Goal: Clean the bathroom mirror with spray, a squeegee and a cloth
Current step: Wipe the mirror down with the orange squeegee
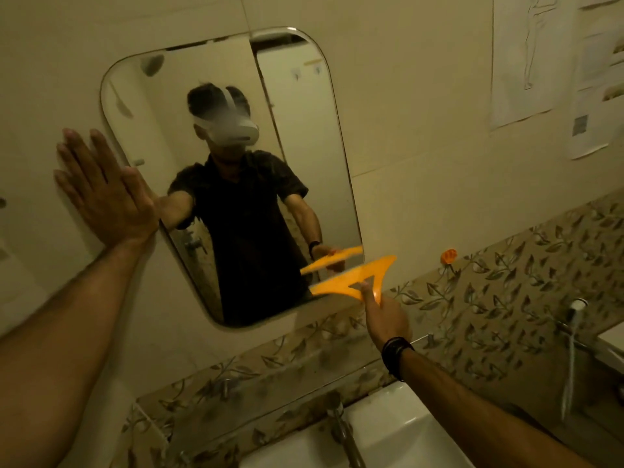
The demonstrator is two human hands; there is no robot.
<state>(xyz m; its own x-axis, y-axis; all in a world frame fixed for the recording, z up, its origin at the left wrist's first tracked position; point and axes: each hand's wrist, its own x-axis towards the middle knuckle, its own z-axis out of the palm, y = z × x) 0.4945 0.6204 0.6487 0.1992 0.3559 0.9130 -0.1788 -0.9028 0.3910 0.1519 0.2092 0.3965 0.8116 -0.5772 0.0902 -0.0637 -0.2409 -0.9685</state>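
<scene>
A rounded bathroom mirror (304,146) hangs on the pale tiled wall. My left hand (104,190) lies flat with straight fingers against the wall at the mirror's left edge. My right hand (385,315) grips the handle of an orange squeegee (354,282). The squeegee's blade sits at the mirror's lower right corner, and its orange reflection shows just above it in the glass. No spray bottle or cloth is in view.
Below the mirror runs a leaf-patterned tile band (489,282) with a glass shelf (256,380). A white sink (388,434) and a metal tap (341,430) sit at the bottom. A hose sprayer (574,312) hangs at the right. Papers (526,59) are stuck on the wall.
</scene>
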